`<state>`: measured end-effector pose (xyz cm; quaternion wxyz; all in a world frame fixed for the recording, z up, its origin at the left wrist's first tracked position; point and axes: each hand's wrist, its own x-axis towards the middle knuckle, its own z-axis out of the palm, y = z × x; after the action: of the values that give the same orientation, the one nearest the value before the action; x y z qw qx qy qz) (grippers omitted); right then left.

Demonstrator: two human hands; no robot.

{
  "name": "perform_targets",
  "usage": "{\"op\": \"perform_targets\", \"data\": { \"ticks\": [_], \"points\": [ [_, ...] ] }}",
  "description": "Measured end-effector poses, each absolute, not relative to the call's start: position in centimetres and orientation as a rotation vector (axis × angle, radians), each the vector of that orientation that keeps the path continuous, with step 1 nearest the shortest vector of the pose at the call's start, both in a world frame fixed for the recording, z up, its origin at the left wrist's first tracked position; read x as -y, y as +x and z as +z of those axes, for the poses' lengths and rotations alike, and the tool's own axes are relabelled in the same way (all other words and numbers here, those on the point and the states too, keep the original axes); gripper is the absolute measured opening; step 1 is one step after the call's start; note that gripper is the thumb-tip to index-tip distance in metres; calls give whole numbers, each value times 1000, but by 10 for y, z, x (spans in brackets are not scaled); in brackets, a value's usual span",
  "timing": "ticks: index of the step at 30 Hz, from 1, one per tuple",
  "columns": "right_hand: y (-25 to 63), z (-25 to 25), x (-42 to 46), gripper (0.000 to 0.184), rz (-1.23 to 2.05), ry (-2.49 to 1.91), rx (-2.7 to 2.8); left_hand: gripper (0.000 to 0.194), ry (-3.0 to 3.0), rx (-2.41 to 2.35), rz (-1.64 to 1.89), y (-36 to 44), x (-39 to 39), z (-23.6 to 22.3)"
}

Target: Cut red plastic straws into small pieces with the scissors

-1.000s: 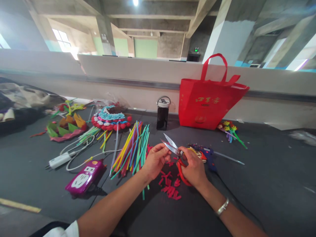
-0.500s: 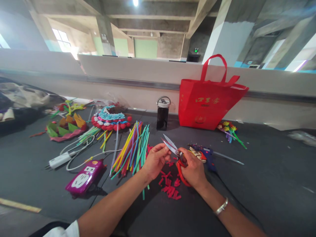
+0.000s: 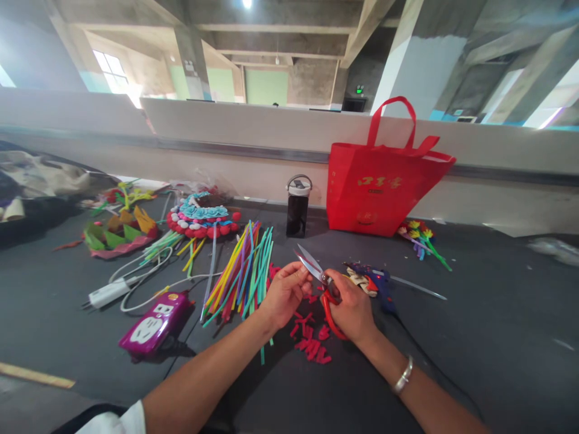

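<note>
In my right hand is a pair of red-handled scissors, my fingers wrapped round the handles. The blades point up and left, slightly apart. My left hand is closed in a pinch right at the blades; a thin red strip shows at its fingertips, mostly hidden by fingers and steel. On the dark table below the hands lie several short cut red pieces. A bundle of coloured fuzzy stems rests just left of my left hand.
A blue glue gun with a glue stick lies right of my right hand, its cord trailing forward. Behind stand a dark bottle and a red bag. At left are a purple power socket, a white charger and a flower-trimmed piece.
Both hands and the scissors keep nearly the same pose. My right hand and the scissors have shifted very slightly left, and the whole view has moved a little.
</note>
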<state>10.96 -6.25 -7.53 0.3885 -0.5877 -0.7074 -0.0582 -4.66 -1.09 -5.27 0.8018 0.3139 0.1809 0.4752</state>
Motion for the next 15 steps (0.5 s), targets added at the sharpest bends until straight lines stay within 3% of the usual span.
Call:
{"op": "perform_targets", "data": {
  "ticks": [8,15],
  "points": [
    [108,-73,65,39,-59,-1531,1778,16,695,-379,1025,-48,10,-52],
    [109,-70,64,46,-180,-1537,1807,16,696,-363,1022,-47,9,-54]
  ]
}}
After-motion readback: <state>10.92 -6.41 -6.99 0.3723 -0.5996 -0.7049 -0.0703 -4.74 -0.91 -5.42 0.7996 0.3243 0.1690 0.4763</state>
